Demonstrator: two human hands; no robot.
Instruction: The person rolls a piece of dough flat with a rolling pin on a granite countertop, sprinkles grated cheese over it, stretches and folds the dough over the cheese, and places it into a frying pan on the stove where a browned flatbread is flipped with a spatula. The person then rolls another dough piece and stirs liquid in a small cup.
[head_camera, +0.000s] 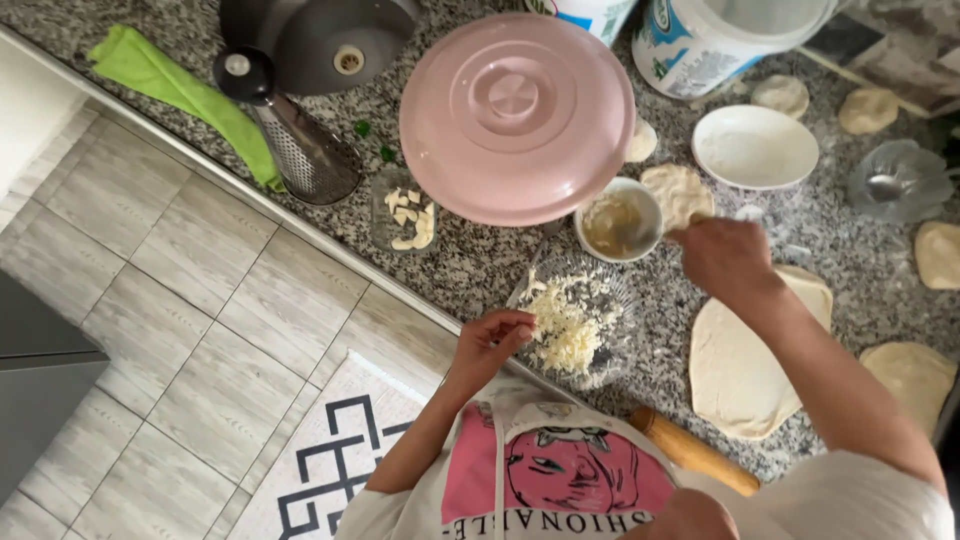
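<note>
My left hand (490, 342) is at the near rim of a clear glass bowl (610, 375) of grated white cheese (568, 325), with its fingers pinched into the cheese. My right hand (725, 258) reaches over the counter and grips a spoon (640, 236) dipped into a small white bowl (616, 220) of pale creamy stuff. A rolled-out sheet of dough (742, 365) lies under my right forearm. A wooden rolling pin (692, 452) lies at the dough's near edge, close to my body.
A big pink lid (517, 115) covers something behind the bowls. Left of it are a metal grater (298, 145), a green cloth (170, 85) and a small glass of white pieces (408, 215). A floured white plate (755, 147), a white tub (700, 45) and dough rounds (868, 108) sit at right.
</note>
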